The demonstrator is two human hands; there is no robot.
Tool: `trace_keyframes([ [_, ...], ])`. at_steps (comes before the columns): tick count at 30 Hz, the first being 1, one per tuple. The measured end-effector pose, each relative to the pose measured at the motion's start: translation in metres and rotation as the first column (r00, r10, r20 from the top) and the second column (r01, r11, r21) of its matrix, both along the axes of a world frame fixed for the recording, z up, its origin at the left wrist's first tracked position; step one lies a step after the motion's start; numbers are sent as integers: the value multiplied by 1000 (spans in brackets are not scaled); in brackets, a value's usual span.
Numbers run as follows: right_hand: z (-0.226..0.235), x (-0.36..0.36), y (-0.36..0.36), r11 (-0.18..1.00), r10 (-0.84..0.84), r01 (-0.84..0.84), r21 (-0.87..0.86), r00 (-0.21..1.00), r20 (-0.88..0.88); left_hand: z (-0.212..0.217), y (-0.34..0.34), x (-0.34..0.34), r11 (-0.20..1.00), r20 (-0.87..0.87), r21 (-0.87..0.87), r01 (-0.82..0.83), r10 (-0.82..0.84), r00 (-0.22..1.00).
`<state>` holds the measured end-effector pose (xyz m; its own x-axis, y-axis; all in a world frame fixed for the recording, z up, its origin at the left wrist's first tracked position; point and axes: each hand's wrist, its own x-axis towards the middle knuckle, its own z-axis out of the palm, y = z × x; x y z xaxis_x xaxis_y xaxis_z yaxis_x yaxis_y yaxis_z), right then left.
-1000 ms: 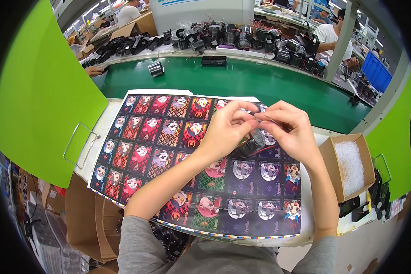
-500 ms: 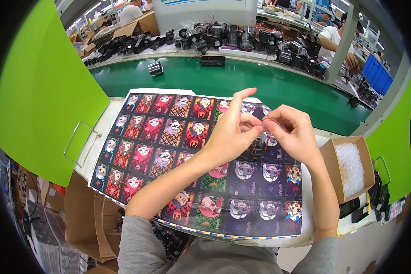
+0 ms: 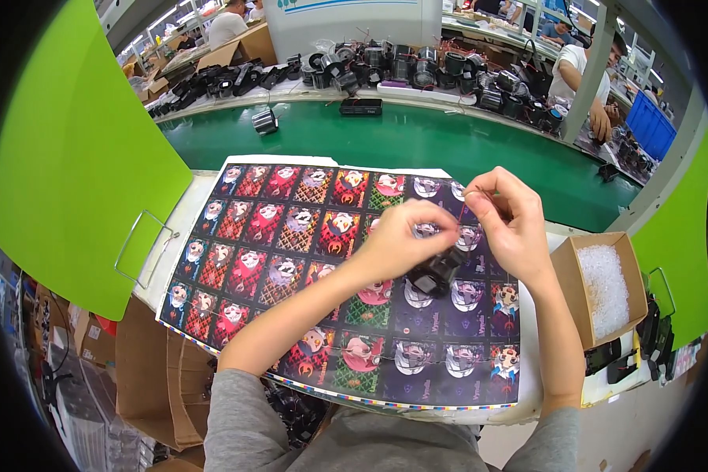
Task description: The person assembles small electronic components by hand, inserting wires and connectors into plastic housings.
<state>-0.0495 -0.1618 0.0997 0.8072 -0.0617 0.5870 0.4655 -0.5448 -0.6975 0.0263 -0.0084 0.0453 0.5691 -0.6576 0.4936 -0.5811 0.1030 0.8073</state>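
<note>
Over a sheet of printed picture cards (image 3: 263,271), my right hand (image 3: 511,224) is closed in a pinch on a thin reddish wire (image 3: 463,211). Lower and to its left, my left hand (image 3: 409,240) is blurred, with thumb and forefinger pressed together. What those fingertips hold is too small to make out. Just below them is a black plastic part (image 3: 436,274), tilted and slightly smeared by motion. Whether it hangs from the wire or rests on the sheet I cannot tell.
A green belt (image 3: 307,141) runs beyond the sheet, carrying a silver-black cylinder (image 3: 265,121) and a black box (image 3: 360,107). Piled motor-like parts (image 3: 374,59) line the far shelf. An open carton of clear granules (image 3: 603,291) stands right. Another person (image 3: 578,75) works at far right.
My left hand has dropped, its raised forefinger now curled in against the thumb. My right hand has risen slightly. The black part has shifted down and left, showing more of itself.
</note>
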Motion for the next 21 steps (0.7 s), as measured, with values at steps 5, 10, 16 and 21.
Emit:
trace_keyframes([
  [5, -7, 7, -1, 999, -38, 41, -28, 994, 99, -30, -7, -13, 999, 3, -16, 29, -29, 1000],
  [10, -2, 1, 2, 1000, 4, -4, -5, 996, 88, -18, -11, -15, 1000, -35, -14, 16, -16, 999],
  [16, 9, -8, 7, 973, 139, -135, 187, 990, -10, -5, -9, -4, 999, 376, 13, 50, -51, 925],
  [21, 0, -3, 7, 980, 94, -93, 176, 996, 4, -17, 9, -12, 996, 42, 92, -5, 1, 999],
])
